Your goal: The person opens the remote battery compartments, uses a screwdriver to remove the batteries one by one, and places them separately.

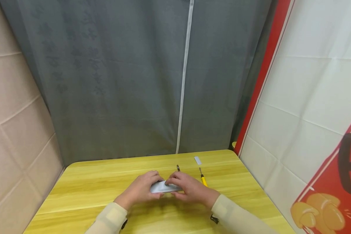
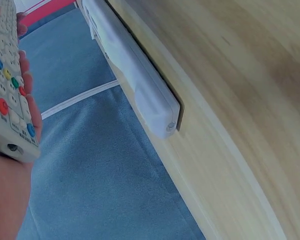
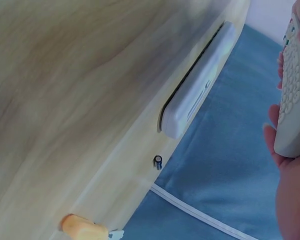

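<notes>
Pale cloth [image 1: 14, 97] on the left, dark grey curtain [image 1: 119, 81] with 1 white strip straight ahead, white-and-red sheet [image 1: 298, 87] on the right, and a yellowish wood-grain table [image 1: 84, 188] in the middle of it all.

Left hand [image 1: 140, 188] is curled round the left end of a remote [image 2: 10, 95], thumb along the near side. So the remote's up in the air over the middle of the table, between the 2 hands. It's whitish-grey, long and slim, plain on the side facing up. Flip side has rows of white buttons plus a few blue, yellow, green and red ones, and there's a dark hole in 1 end. Right hand [image 1: 190, 187] pinches the right end, fingers bent over the top, thumb underneath.

Behind that, 1 more long white device [image 3: 200, 85] lies on the table; only the wrist cams catch it. Then, past the right hand toward the far edge, a small dark cylinder [image 1: 178, 168], maybe a battery. Next, a flat pale piece [image 1: 197, 160] near the far edge, toward the far right corner, and a yellow-handled screwdriver [image 1: 204, 179], tip toward that same edge.
</notes>
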A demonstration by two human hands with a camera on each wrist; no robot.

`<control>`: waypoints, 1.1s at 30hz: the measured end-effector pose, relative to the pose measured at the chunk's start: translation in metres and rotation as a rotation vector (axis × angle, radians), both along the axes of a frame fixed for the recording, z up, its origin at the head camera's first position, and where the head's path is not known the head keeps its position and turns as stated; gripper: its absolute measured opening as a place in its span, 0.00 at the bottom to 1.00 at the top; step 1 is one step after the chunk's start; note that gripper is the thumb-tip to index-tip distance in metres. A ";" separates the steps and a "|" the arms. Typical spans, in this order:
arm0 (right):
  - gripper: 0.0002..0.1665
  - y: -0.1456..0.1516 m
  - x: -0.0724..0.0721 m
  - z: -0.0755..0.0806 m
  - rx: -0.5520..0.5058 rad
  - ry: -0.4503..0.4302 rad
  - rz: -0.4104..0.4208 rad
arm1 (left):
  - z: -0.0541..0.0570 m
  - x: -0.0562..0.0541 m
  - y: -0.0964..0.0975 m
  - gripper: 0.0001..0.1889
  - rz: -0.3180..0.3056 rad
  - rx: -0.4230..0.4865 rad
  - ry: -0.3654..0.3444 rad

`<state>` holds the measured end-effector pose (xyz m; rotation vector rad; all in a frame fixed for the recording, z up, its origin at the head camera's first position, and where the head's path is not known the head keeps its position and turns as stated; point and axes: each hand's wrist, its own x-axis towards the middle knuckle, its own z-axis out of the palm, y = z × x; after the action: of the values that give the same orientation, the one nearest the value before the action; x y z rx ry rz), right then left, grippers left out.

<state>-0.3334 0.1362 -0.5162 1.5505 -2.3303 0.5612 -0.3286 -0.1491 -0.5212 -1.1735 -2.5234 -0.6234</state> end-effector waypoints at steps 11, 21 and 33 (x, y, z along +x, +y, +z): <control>0.19 0.001 0.002 0.002 0.023 0.000 0.021 | 0.002 0.002 -0.001 0.19 0.007 0.001 -0.052; 0.19 0.003 0.003 0.005 0.017 -0.008 0.040 | 0.004 0.001 -0.001 0.19 -0.002 0.005 -0.035; 0.18 0.003 0.001 0.008 -0.038 0.030 0.099 | 0.003 0.001 0.001 0.19 -0.033 0.025 0.001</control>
<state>-0.3326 0.1390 -0.5082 1.6527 -2.2170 0.5978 -0.3275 -0.1478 -0.5178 -1.2093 -2.4926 -0.6604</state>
